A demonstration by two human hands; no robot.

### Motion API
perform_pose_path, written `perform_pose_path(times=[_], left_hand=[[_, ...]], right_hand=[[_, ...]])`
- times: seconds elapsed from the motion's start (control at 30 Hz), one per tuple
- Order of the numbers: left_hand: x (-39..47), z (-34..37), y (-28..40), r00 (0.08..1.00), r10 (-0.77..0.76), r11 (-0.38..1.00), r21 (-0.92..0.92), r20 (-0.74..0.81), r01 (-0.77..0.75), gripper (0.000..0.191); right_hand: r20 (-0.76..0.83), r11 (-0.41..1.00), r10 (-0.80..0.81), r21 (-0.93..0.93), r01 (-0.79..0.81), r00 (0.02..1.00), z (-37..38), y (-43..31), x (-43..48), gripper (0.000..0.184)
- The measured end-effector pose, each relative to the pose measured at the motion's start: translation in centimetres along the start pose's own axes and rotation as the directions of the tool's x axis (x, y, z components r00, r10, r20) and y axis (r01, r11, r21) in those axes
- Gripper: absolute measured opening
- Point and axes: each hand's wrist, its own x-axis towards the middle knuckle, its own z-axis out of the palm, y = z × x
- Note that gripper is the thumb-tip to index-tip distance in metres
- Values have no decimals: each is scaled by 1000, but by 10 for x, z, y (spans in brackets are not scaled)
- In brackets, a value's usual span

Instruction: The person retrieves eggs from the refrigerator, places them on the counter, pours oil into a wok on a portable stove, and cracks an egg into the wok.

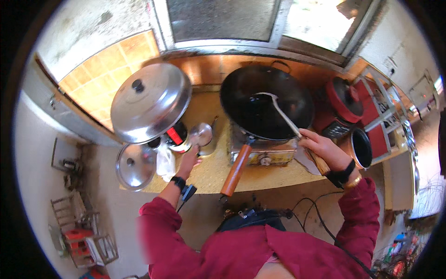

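Observation:
My right hand (pixel 322 148) grips the wooden handle of a metal wok spatula (pixel 287 120). The spatula's head rests inside a black wok (pixel 240 101), where a little dark, shiny liquid seems to lie. Under the wok is a gas stove (pixel 263 157) with one knob in front. The wok's wooden handle (pixel 237 171) points toward me over the counter edge. On the left, my left hand (pixel 190 160) is curled at the dark handle of a small lidded metal pot (pixel 204 136) with a thin spout. The hand partly hides that handle.
A large domed steel lid (pixel 151 101) leans at the back left, above a smaller lid (pixel 134 171), a dark jar with a red label (pixel 176 136) and a white plastic bag (pixel 165 162). Rightward stand a red cooker (pixel 343 101), a brown pot (pixel 360 148) and a rack (pixel 379 118).

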Motion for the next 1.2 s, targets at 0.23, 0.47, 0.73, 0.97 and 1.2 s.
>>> perform_pose_path(times=[0.23, 0.47, 0.73, 0.97, 1.2], left_hand=[[0, 1, 9, 983, -31, 993, 115, 181, 11, 48], [-34, -18, 13, 984, 63, 958, 266, 169, -107, 54], [-92, -69, 16, 956, -46, 935, 349, 290, -61, 29], [-130, -66, -14, 720, -377, 818, 574, 583, -36, 15], [-158, 62, -25, 458, -597, 721, 691, 659, -55, 22]], right_hand=[[87, 985, 11, -175, 5, 996, 8, -25, 2, 27], [-31, 988, 112, -105, -115, 993, 21, -21, -9, 44], [-378, 805, 534, 500, -319, 756, 43, -5, -95, 37], [-278, 432, 863, 840, -330, 422, 79, 10, -232, 29], [-418, 501, 861, 796, -339, 290, 114, -2, -351, 33]])
